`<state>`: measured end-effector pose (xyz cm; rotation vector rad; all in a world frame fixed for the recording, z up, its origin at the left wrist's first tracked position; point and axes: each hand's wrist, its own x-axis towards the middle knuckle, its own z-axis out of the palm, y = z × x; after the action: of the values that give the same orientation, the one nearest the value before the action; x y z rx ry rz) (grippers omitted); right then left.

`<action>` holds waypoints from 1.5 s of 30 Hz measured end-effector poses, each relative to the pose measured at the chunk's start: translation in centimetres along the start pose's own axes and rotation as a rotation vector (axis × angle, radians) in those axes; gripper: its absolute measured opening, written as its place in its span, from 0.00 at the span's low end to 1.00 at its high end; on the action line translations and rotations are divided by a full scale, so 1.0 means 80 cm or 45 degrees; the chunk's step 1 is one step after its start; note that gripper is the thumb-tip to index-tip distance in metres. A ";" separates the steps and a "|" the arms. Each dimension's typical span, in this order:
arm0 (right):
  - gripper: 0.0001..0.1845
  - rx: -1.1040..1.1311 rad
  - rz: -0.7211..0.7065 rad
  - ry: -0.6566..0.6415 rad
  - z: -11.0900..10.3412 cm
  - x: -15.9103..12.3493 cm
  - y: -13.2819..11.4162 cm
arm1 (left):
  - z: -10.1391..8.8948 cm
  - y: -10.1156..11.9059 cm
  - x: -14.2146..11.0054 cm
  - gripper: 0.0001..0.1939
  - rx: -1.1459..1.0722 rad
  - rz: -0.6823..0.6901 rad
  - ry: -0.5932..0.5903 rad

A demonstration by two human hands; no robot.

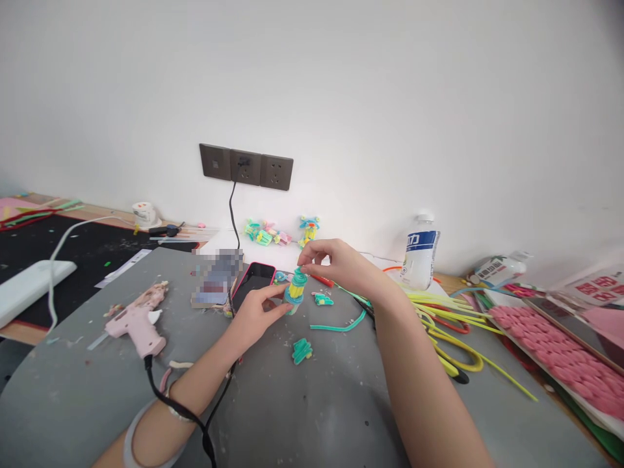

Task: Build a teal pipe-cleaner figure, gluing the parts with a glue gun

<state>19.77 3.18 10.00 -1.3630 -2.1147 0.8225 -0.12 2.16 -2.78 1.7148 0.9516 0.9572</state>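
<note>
Between my hands stands a small figure (pixel 296 290) made of coiled teal and yellow pipe cleaners. My left hand (pixel 258 315) grips its lower part between thumb and fingers. At its teal top, my right hand (pixel 322 259) pinches with thumb and forefinger; whether it holds the figure or a separate tip, I cannot make out. Nearby on the grey mat lie a folded teal pipe-cleaner piece (pixel 302 350), a smaller teal piece (pixel 322 299) and a bent teal pipe cleaner (pixel 344 327).
A pink glue gun (pixel 139 322) with a black cord lies left. Behind are a pink-edged phone (pixel 254 278), finished pipe-cleaner figures (pixel 266 233) and a wall socket (pixel 246 167). Yellow pipe cleaners (pixel 453 318), a white bottle (pixel 420 253) and pink braided material (pixel 560 357) lie right.
</note>
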 end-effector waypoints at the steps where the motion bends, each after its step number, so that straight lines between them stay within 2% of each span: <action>1: 0.03 0.000 -0.003 -0.002 0.000 0.000 0.000 | 0.000 0.001 0.000 0.22 0.003 0.003 -0.001; 9: 0.05 0.013 0.060 -0.021 -0.001 -0.003 -0.007 | 0.001 0.004 0.000 0.22 -0.014 -0.006 0.012; 45: 0.06 0.018 0.025 -0.054 -0.001 -0.002 -0.003 | 0.001 0.012 -0.003 0.22 -0.105 -0.039 -0.005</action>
<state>19.73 2.96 10.25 -1.3726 -2.1266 0.8804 0.02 1.68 -1.93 1.6279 0.9209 0.9599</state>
